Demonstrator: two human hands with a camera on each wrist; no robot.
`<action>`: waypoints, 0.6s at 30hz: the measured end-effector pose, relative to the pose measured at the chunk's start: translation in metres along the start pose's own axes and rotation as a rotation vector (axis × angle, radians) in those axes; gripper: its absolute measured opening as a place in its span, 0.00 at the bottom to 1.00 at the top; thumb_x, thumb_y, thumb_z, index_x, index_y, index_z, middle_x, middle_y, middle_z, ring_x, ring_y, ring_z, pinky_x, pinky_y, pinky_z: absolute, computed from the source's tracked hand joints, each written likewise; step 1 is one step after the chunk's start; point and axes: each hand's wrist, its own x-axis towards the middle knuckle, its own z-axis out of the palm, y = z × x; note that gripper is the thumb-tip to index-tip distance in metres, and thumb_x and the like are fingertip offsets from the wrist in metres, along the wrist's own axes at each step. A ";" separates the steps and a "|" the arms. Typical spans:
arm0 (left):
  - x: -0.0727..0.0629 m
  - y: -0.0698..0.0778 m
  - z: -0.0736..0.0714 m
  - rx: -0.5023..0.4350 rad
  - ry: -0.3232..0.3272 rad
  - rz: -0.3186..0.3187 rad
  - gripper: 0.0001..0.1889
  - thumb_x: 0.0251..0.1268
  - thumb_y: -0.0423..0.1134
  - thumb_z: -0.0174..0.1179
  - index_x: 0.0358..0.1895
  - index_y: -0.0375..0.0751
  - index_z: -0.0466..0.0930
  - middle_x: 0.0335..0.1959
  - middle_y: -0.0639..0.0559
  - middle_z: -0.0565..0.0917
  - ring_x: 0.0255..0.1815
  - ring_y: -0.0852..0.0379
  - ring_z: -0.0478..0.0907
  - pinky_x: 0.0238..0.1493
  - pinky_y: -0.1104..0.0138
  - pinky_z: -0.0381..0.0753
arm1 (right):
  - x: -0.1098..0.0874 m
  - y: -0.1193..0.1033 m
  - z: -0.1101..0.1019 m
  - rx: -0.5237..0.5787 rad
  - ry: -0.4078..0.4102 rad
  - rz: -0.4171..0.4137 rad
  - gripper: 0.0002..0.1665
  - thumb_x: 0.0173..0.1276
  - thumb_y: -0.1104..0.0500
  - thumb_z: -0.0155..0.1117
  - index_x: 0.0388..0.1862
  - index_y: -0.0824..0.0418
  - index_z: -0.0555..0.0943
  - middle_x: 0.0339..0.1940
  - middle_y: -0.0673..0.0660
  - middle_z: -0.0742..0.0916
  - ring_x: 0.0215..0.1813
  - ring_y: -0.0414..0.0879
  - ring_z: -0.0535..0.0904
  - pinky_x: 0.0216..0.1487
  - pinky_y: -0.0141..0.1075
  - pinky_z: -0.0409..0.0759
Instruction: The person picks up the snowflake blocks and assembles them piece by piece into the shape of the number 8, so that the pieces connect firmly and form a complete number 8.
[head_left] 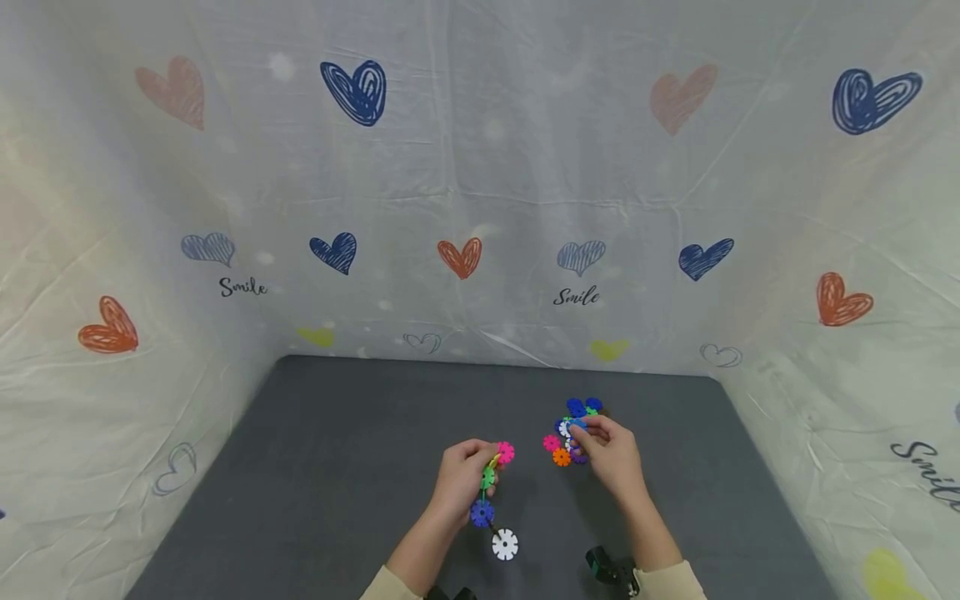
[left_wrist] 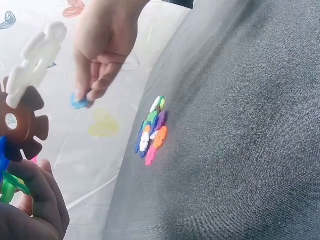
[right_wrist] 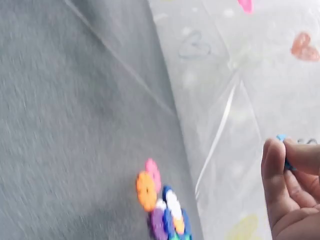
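Observation:
My left hand [head_left: 459, 477] holds a chain of notched plastic discs joined edge to edge. Pink [head_left: 506, 452] is at its top, then yellow and green [head_left: 487, 477], a blue disc [head_left: 482, 513], a brown disc [left_wrist: 25, 120] and a white disc [head_left: 505, 544] hanging lowest. Between the thumb and fingers of my right hand [head_left: 617, 454] is a light blue disc [left_wrist: 78, 101], raised above the table. Beneath and beside that hand lies a loose pile of discs, with an orange disc [head_left: 562, 457] and a pink disc [head_left: 551, 442] at its near left edge. The hand hides part of the pile.
A dark grey table [head_left: 360, 433] spreads under both hands. Pale cloth [head_left: 510, 167] printed with hearts rises behind it and at both sides. A black device [head_left: 602, 565] sits by the right wrist.

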 end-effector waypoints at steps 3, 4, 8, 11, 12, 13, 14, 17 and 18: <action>0.000 0.000 -0.001 0.006 -0.003 0.004 0.15 0.74 0.43 0.59 0.43 0.30 0.81 0.30 0.44 0.85 0.18 0.61 0.73 0.18 0.71 0.75 | -0.008 -0.005 0.007 0.074 -0.034 -0.040 0.16 0.70 0.60 0.69 0.50 0.70 0.83 0.39 0.68 0.89 0.37 0.57 0.89 0.41 0.41 0.88; -0.001 0.000 -0.001 0.006 -0.005 0.003 0.15 0.74 0.43 0.60 0.43 0.30 0.81 0.30 0.45 0.84 0.19 0.61 0.73 0.18 0.71 0.75 | -0.010 -0.006 0.010 0.092 -0.044 -0.054 0.15 0.70 0.61 0.69 0.50 0.71 0.83 0.38 0.68 0.89 0.36 0.56 0.89 0.41 0.41 0.88; -0.001 0.001 -0.001 0.001 -0.006 0.006 0.16 0.73 0.44 0.61 0.44 0.30 0.81 0.29 0.46 0.84 0.19 0.61 0.73 0.18 0.71 0.76 | -0.019 -0.009 0.020 0.091 -0.065 -0.107 0.13 0.68 0.62 0.70 0.47 0.70 0.85 0.33 0.64 0.89 0.31 0.49 0.88 0.38 0.37 0.88; -0.002 0.002 -0.002 0.000 -0.004 0.009 0.16 0.72 0.44 0.61 0.44 0.30 0.81 0.30 0.44 0.84 0.19 0.61 0.73 0.19 0.71 0.76 | -0.026 -0.010 0.027 0.053 -0.069 -0.143 0.10 0.66 0.61 0.72 0.43 0.65 0.88 0.31 0.62 0.89 0.29 0.46 0.86 0.36 0.34 0.86; -0.002 0.003 -0.002 0.003 -0.003 0.009 0.16 0.72 0.44 0.61 0.44 0.30 0.82 0.30 0.43 0.84 0.19 0.61 0.73 0.19 0.72 0.76 | -0.027 -0.010 0.028 0.046 -0.072 -0.152 0.09 0.65 0.61 0.73 0.42 0.63 0.89 0.31 0.61 0.89 0.30 0.46 0.85 0.36 0.33 0.86; -0.002 0.003 -0.002 0.008 -0.002 0.008 0.16 0.72 0.44 0.61 0.44 0.30 0.82 0.31 0.42 0.84 0.19 0.61 0.73 0.19 0.72 0.76 | -0.029 -0.011 0.030 0.051 -0.079 -0.158 0.08 0.65 0.61 0.73 0.42 0.63 0.89 0.31 0.61 0.89 0.31 0.48 0.86 0.36 0.33 0.86; -0.003 0.003 -0.002 0.012 -0.003 0.007 0.16 0.72 0.44 0.61 0.44 0.31 0.82 0.30 0.42 0.84 0.19 0.62 0.73 0.19 0.72 0.76 | -0.031 -0.011 0.032 0.055 -0.088 -0.164 0.08 0.65 0.61 0.73 0.41 0.62 0.89 0.31 0.60 0.89 0.32 0.49 0.86 0.36 0.32 0.85; -0.003 0.003 -0.002 0.022 -0.004 0.008 0.15 0.73 0.44 0.61 0.43 0.31 0.82 0.29 0.44 0.83 0.18 0.62 0.73 0.19 0.72 0.76 | -0.034 -0.011 0.036 0.072 -0.108 -0.161 0.07 0.64 0.61 0.74 0.40 0.61 0.89 0.32 0.58 0.89 0.33 0.51 0.86 0.37 0.31 0.85; -0.003 0.003 -0.002 0.023 -0.005 0.010 0.15 0.73 0.43 0.61 0.43 0.31 0.82 0.29 0.46 0.83 0.18 0.62 0.73 0.19 0.73 0.76 | -0.035 -0.011 0.037 0.077 -0.112 -0.163 0.07 0.64 0.60 0.74 0.40 0.60 0.88 0.32 0.57 0.89 0.34 0.51 0.86 0.37 0.31 0.85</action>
